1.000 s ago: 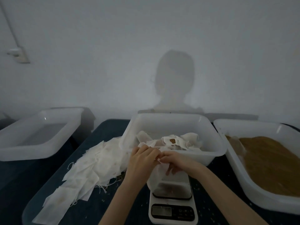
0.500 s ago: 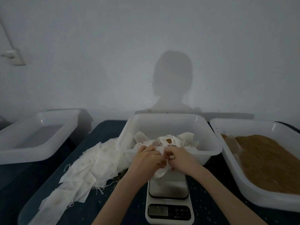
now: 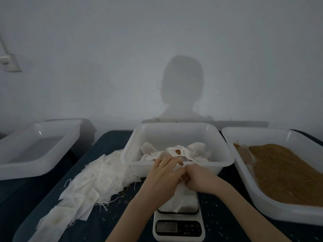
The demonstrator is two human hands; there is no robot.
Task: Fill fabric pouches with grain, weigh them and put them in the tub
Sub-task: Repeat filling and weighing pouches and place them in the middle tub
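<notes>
Both hands meet above the white kitchen scale (image 3: 178, 226), just in front of the middle tub (image 3: 174, 130). My left hand (image 3: 163, 177) and my right hand (image 3: 201, 179) each pinch the top edge of one white fabric pouch (image 3: 180, 198), which hangs down onto the scale's plate. The middle tub holds several filled pouches (image 3: 181, 152), one showing brown grain. The tub on the right (image 3: 265, 137) is full of brown grain (image 3: 283, 172). What the pouch in my hands contains is hidden.
A long heap of flat white pouches (image 3: 87, 186) lies on the dark table left of the scale. Another white tub (image 3: 36, 145) stands at the far left, nothing visible inside. Loose grains and threads are scattered on the table. A wall stands close behind.
My hands have come closer together and lower over the scale, and the pouch now hangs further down onto the plate. The view has shifted slightly.
</notes>
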